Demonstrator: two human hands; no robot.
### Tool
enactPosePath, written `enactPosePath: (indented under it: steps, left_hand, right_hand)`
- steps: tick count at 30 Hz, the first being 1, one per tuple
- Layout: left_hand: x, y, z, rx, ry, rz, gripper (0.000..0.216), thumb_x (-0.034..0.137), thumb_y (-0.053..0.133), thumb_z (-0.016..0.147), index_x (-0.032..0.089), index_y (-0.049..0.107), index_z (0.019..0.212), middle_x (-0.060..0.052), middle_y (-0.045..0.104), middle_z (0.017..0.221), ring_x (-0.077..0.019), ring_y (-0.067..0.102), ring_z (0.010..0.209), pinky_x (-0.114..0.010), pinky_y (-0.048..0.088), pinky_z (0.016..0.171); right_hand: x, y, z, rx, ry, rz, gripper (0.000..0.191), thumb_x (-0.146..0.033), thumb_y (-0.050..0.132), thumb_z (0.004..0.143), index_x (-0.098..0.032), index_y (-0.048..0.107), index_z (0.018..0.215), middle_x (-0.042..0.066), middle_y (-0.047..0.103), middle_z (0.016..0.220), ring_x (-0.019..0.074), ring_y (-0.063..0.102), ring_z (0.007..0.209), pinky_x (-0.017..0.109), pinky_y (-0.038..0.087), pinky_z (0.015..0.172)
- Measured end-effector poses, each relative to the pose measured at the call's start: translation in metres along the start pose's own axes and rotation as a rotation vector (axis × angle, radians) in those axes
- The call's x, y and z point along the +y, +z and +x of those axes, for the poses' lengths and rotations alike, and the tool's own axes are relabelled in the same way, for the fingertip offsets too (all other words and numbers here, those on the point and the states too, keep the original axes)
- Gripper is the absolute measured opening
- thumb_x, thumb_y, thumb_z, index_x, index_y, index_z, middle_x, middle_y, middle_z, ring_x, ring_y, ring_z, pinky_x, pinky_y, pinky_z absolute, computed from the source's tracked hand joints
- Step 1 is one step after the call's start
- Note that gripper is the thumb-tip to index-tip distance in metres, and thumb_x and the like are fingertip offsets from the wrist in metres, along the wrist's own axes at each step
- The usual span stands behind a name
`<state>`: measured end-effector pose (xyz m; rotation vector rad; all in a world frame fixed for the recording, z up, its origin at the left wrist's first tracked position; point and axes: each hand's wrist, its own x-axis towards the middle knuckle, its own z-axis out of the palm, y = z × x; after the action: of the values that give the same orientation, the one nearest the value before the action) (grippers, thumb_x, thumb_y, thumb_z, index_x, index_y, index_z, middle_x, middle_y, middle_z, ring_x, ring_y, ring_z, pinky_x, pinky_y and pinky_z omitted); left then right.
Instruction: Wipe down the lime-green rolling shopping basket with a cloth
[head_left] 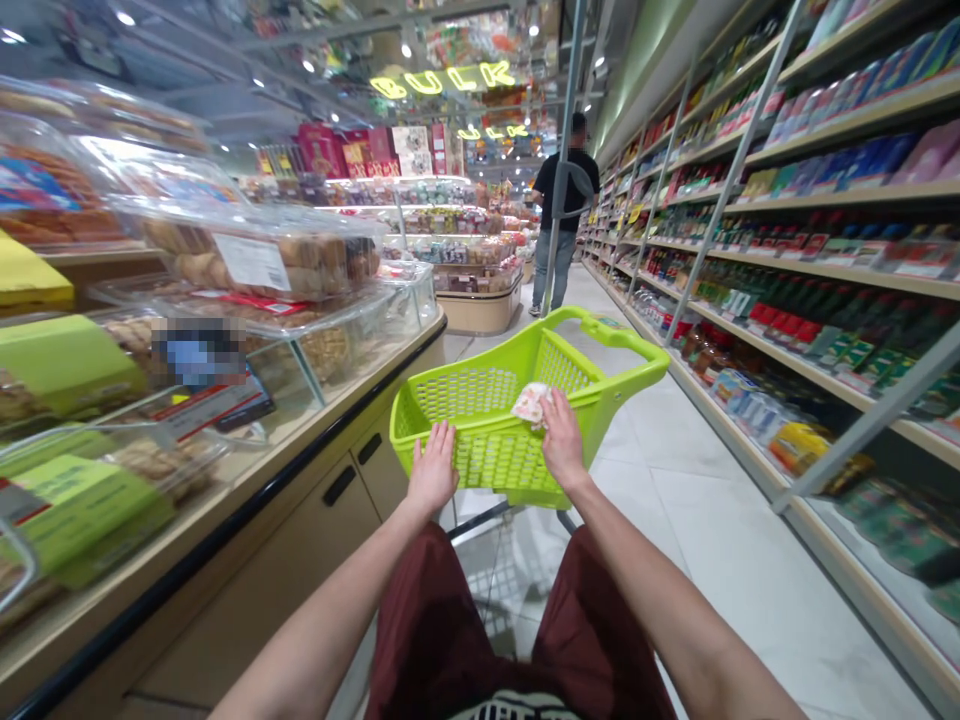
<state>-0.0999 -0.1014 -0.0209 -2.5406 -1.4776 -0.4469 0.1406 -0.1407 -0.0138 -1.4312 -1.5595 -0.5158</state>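
A bright green shopping cart with a perforated plastic basket stands sideways in front of my knees, its handle to the right. My left hand lies on the near rim toward the left end, fingers extended and holding nothing. At the rim's right part, my right hand has its fingers closed on a crumpled white cloth or tissue with a reddish pattern. That piece is over the basket's inside edge; whether it touches the plastic I cannot tell.
Along the left runs a bakery counter with packed baked goods. Tall shelves of bottles and packets line the right side. A person in a dark shirt stands farther down the aisle, behind a grey metal pole.
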Motion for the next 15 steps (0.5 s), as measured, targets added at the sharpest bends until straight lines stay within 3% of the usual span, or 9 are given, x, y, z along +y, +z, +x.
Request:
enactPosePath:
  steps: [4, 8, 10, 12, 15]
  left_hand:
    - [-0.010, -0.005, -0.003, -0.029, -0.023, -0.055, 0.074, 0.013, 0.047, 0.067, 0.010, 0.021, 0.136, -0.011, 0.017, 0.145, -0.0234, 0.009, 0.133, -0.047, 0.016, 0.106]
    - [-0.005, -0.015, -0.008, 0.006, 0.012, -0.295, 0.069, 0.009, 0.046, 0.067, 0.010, 0.028, 0.134, -0.011, 0.019, 0.144, -0.0222, 0.010, 0.133, -0.047, 0.009, 0.108]
    - [0.009, -0.018, -0.012, 0.045, 0.034, -0.551, 0.059, 0.012, 0.044, 0.072, 0.010, 0.034, 0.131, -0.011, 0.024, 0.143, -0.0208, 0.015, 0.133, -0.041, 0.013, 0.108]
    - [0.029, -0.018, -0.014, 0.003, 0.019, -0.910, 0.052, 0.023, 0.044, 0.079, 0.011, 0.038, 0.129, -0.012, 0.036, 0.137, -0.0201, 0.031, 0.127, -0.036, 0.023, 0.106]
    - [0.055, -0.015, -0.015, -0.043, -0.184, -1.427, 0.046, 0.035, 0.043, 0.082, 0.014, 0.045, 0.123, -0.010, 0.051, 0.125, -0.0207, 0.046, 0.115, -0.035, 0.033, 0.100]
  right_hand:
    - [-0.018, 0.041, -0.048, -0.138, -0.115, 0.051, 0.056, 0.002, 0.033, 0.075, -0.020, 0.047, 0.124, 0.008, 0.036, 0.137, 0.0185, 0.019, 0.132, 0.045, 0.030, 0.103]
    - [-0.034, 0.058, -0.075, -0.166, -0.054, 0.129, 0.060, 0.006, 0.033, 0.070, -0.019, 0.049, 0.122, 0.009, 0.038, 0.136, 0.0203, 0.021, 0.131, 0.045, 0.031, 0.103]
    - [-0.046, 0.055, -0.070, -0.201, -0.003, 0.211, 0.063, 0.006, 0.031, 0.068, -0.020, 0.048, 0.123, 0.007, 0.035, 0.138, 0.0192, 0.026, 0.129, 0.042, 0.032, 0.103]
    - [-0.062, 0.047, -0.058, -0.203, 0.061, 0.304, 0.061, 0.003, 0.030, 0.069, -0.020, 0.048, 0.124, 0.007, 0.035, 0.138, 0.0185, 0.033, 0.126, 0.039, 0.035, 0.102]
    - [-0.089, 0.037, -0.044, -0.132, 0.156, 0.412, 0.054, -0.004, 0.031, 0.074, -0.018, 0.049, 0.123, 0.009, 0.039, 0.134, 0.0193, 0.040, 0.121, 0.038, 0.036, 0.101]
